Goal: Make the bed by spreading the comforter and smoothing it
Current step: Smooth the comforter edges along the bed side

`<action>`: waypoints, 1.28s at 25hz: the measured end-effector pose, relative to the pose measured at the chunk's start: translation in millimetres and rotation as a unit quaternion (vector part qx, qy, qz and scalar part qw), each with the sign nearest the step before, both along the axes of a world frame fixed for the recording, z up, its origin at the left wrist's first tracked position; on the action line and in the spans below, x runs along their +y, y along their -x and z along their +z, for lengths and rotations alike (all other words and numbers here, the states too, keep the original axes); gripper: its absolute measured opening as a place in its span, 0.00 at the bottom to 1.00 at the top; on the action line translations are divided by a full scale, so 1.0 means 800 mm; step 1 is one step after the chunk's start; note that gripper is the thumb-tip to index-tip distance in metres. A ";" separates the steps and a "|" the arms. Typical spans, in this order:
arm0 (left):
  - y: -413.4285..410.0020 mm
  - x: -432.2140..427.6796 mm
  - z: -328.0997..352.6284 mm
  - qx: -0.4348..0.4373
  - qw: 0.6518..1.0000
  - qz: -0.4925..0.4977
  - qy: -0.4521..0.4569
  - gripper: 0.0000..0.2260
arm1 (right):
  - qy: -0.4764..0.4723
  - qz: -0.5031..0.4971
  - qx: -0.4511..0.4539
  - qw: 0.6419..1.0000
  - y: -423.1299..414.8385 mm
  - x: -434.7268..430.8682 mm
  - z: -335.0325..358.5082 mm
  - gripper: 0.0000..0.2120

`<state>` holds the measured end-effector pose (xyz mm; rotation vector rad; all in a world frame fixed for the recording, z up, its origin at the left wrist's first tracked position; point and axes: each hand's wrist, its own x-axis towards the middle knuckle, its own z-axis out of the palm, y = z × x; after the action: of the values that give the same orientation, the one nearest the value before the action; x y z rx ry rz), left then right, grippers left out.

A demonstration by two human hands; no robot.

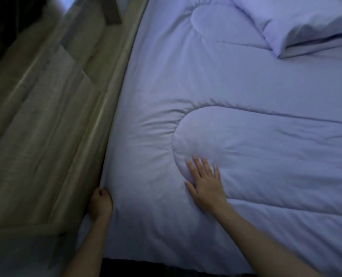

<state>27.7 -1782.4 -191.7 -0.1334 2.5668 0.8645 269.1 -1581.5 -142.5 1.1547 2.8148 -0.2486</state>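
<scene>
A head-worn camera looks down on a bed covered by a lavender quilted comforter (246,96), which fills the frame from 12 o'clock round to 6 o'clock and already lies spread across the mattress. A matching pillow (306,23) sits on top of it at 1 o'clock. A pale wooden bed rail (108,116) runs along the comforter's side from 11 o'clock down to 7 o'clock, and the picture is dim and blurred there. At 7 o'clock the person's left hand (100,203) is curled closed over the comforter's edge, right against the rail; it appears to grip the fabric, though the fingertips are hidden. At 5 o'clock the right hand (205,186) lies flat on the comforter, fingers straight and slightly fanned, pressing on the rounded end of a stitched, padded channel. A fan of fine wrinkles (158,124) gathers just beyond it, near the centre of the frame, between the channel's curved seam and the rail. The step in hand looks like smoothing that side. To do it well, the left hand would best keep the edge taut at the rail while the flat right palm sweeps outward through the wrinkles toward 9 o'clock, with light, even pressure so the filling does not bunch.
</scene>
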 end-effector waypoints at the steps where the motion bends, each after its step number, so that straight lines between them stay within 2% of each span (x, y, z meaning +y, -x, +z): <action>1: -0.007 0.008 0.012 0.039 0.999 0.009 0.020 0.19 | 0.008 0.026 -0.005 1.000 -0.015 -0.007 0.001 0.32; 2: -0.021 0.019 0.030 0.094 0.995 -0.020 0.013 0.20 | 0.012 0.058 -0.009 0.998 -0.033 -0.016 0.001 0.32; 3: -0.043 0.031 0.044 0.147 0.984 -0.097 -0.005 0.22 | 0.016 0.089 -0.017 0.996 -0.052 -0.026 0.002 0.33; 5: -0.104 0.046 0.057 0.206 0.923 -0.323 0.031 0.25 | 0.024 0.146 -0.037 0.988 -0.088 -0.047 0.005 0.34; 6: -0.126 0.049 0.055 0.218 0.884 -0.408 0.069 0.26 | 0.025 0.169 -0.053 0.984 -0.105 -0.052 0.007 0.34; 7: -0.141 0.051 0.053 0.222 0.859 -0.450 0.101 0.27 | 0.030 0.178 -0.067 0.981 -0.121 -0.053 0.009 0.35; 8: -0.149 0.050 0.049 0.215 0.852 -0.460 0.126 0.28 | 0.041 0.160 -0.073 0.984 -0.136 -0.051 0.009 0.35; 11: -0.169 0.047 0.054 0.142 0.861 -0.459 0.167 0.29 | 0.113 0.029 -0.076 0.990 -0.178 -0.040 0.026 0.36; 13: -0.184 0.056 0.067 0.120 0.879 -0.420 0.193 0.29 | 0.115 0.012 -0.079 0.990 -0.201 -0.037 0.042 0.36; 15: -0.212 0.075 0.085 0.052 0.864 -0.443 0.234 0.32 | 0.143 0.025 -0.067 0.987 -0.227 -0.028 0.053 0.34; 16: -0.228 0.088 0.095 0.031 0.848 -0.483 0.216 0.31 | 0.171 0.011 -0.049 0.984 -0.240 -0.023 0.063 0.33; 18: -0.264 0.126 0.133 0.000 0.813 -0.568 0.124 0.22 | 0.248 -0.091 0.030 0.964 -0.266 -0.012 0.086 0.31; 19: -0.286 0.147 0.162 -0.009 0.795 -0.600 0.089 0.17 | 0.257 -0.140 0.075 0.953 -0.281 -0.003 0.101 0.27; 21: -0.338 0.193 0.226 0.018 0.765 -0.642 0.039 0.14 | 0.247 -0.206 0.146 0.936 -0.322 0.018 0.138 0.21; 24: -0.422 0.252 0.306 0.072 0.749 -0.654 -0.079 0.14 | 0.209 -0.266 0.224 0.914 -0.391 0.046 0.193 0.17; 27: -0.504 0.286 0.360 0.074 0.721 -0.665 -0.178 0.11 | 0.172 -0.316 0.299 0.884 -0.460 0.056 0.237 0.14; 32: -0.596 0.331 0.379 0.064 0.663 -0.713 -0.218 0.11 | 0.134 -0.369 0.367 0.843 -0.541 0.070 0.264 0.12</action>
<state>504.8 -1517.5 111.2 1.8292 1.5641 0.6826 702.1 -1525.8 69.1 2.4063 2.4845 -1.3406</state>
